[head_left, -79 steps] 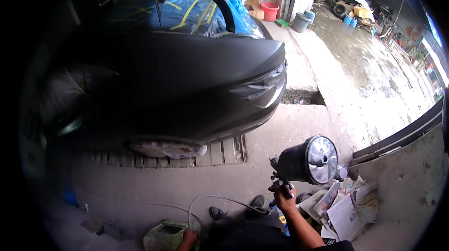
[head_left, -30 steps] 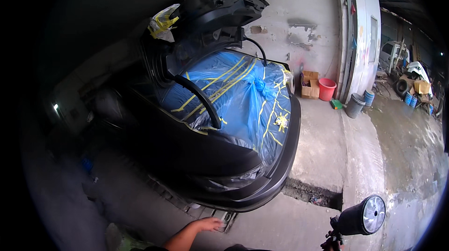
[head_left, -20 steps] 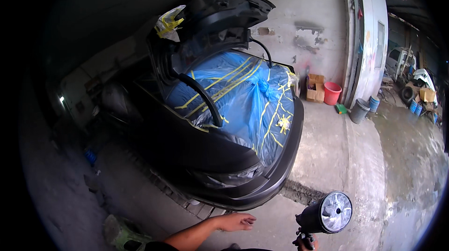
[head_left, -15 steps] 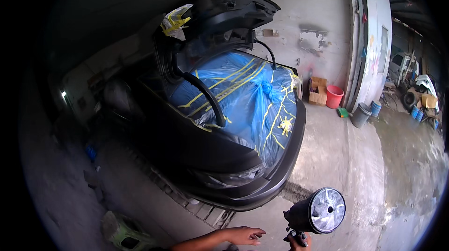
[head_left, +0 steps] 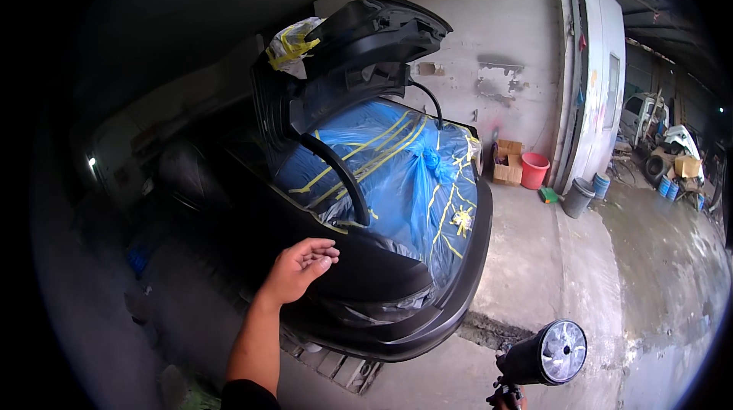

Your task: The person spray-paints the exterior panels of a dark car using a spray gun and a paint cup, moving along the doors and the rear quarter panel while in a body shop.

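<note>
My left hand (head_left: 299, 271) is raised in front of the dark car body (head_left: 374, 276), near its rear side panel. Its fingers are loosely bent and apart from the thumb, with nothing in them. At the lower right my right hand (head_left: 511, 398), mostly cut off by the picture's edge, grips a paint spray gun (head_left: 538, 356) with a black cup and a pale, smeared round lid. The raised trunk lid (head_left: 385, 40) stands above the opening, which is covered by blue plastic sheeting (head_left: 389, 173) held with yellow tape. Whether my left hand touches the panel I cannot tell.
By the far wall are a cardboard box (head_left: 507, 163), a red bucket (head_left: 534, 171) and a grey bucket (head_left: 578, 198). A tall white door (head_left: 598, 89) borders the bay. A dark floor channel (head_left: 492, 330) runs beside the bumper, and a greenish object (head_left: 191, 393) lies lower left.
My left hand has risen from the lower edge, up and leftward to the car's side. The spray gun in my right hand sits slightly further right and lower. The view has shifted a little.
</note>
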Demonstrator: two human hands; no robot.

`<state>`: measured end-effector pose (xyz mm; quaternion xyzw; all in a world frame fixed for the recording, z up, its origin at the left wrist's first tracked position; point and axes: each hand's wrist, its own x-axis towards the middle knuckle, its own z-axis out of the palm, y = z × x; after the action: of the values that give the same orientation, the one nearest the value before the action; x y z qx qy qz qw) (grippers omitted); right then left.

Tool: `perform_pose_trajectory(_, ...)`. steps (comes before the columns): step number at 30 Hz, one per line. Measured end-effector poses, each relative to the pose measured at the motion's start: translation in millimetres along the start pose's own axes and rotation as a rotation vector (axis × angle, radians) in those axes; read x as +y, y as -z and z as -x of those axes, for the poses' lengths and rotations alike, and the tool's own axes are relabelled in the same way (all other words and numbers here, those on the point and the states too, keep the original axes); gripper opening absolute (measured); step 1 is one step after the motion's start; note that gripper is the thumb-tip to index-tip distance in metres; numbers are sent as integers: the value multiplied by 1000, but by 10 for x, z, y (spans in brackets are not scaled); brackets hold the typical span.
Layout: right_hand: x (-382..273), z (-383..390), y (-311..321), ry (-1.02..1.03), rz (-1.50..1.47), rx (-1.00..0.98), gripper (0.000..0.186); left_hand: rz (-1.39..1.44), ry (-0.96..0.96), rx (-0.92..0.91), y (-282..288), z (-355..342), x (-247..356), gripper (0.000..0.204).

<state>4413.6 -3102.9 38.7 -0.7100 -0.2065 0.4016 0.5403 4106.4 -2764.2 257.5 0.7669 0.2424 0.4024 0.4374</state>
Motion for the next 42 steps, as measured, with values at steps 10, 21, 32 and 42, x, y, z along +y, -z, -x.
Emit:
perform_pose_trajectory(10, 237, -323, 453, 328, -218, 323, 20, 75, -101, 55, -414, -574, -287, 20)
perform_pose_trajectory(21, -107, -1088, 1848, 223, -293, 242, 37, 28, 259, 53, -2421, -455, -538, 10)
perform_pose_trajectory(32, -396, -2009, 2999, 299, -268, -23, 56, 3, 547, -263, -4797, 492, -792, 19)
perform_pose_trajectory(42, -916, -2640, 3291, 312, -374, -110, 57, 83, 590, -435, -5868, 457, -1633, 59)
